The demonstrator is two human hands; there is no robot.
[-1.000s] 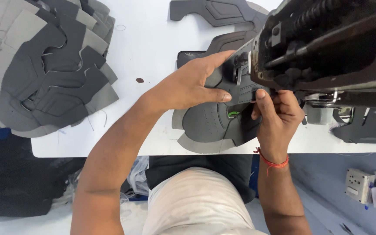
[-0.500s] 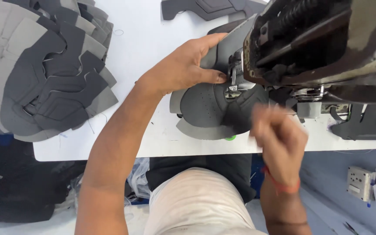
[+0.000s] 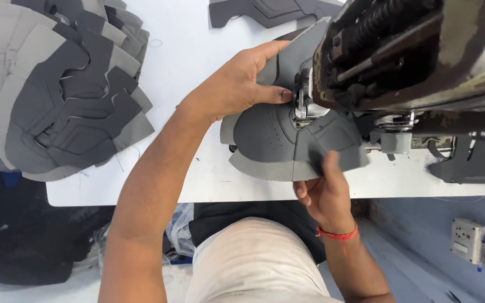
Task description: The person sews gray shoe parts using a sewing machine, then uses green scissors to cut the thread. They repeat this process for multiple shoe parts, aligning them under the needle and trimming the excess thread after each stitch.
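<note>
A grey shoe upper piece (image 3: 276, 137), with small perforations, lies on the white table (image 3: 197, 62) under the presser foot (image 3: 300, 109) of a dark sewing machine (image 3: 416, 50). My left hand (image 3: 237, 84) lies flat on the far side of the piece, thumb tip beside the presser foot. At the table's front edge, my right hand (image 3: 324, 193) pinches the piece's near edge between thumb and fingers. A red thread band circles that wrist.
A fanned stack of grey cut shoe pieces (image 3: 63, 84) covers the table's left end. Another dark cut piece (image 3: 265, 11) lies at the far edge. A dark bracket part (image 3: 470, 163) sits at the right. A white socket box (image 3: 470, 240) is below right.
My right hand dropped from beside the needle to the near edge of the piece and took hold of it. My left hand stayed on the piece and now lies flat.
</note>
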